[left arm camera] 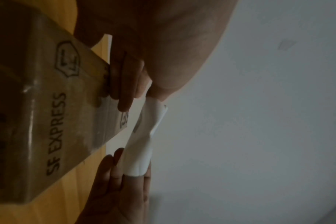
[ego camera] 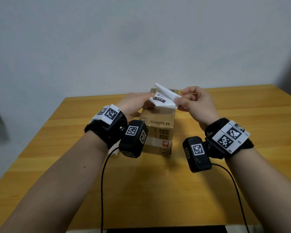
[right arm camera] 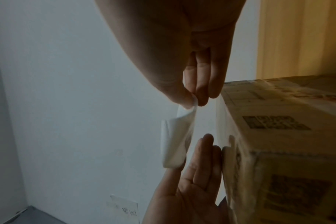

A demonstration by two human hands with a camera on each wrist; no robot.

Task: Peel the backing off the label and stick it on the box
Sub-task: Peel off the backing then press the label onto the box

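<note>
One "SF EXPRESS" box [ego camera: 158,121]

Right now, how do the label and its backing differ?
The label carries print, a black bar with digits; the backing looks plain white. The left hand holds the label by its left edge, while the right hand pinches the backing. The label lies fairly spread over the box; the backing curls up and away from it. Both are thin white sheets, seemingly still joined on the right.
</note>
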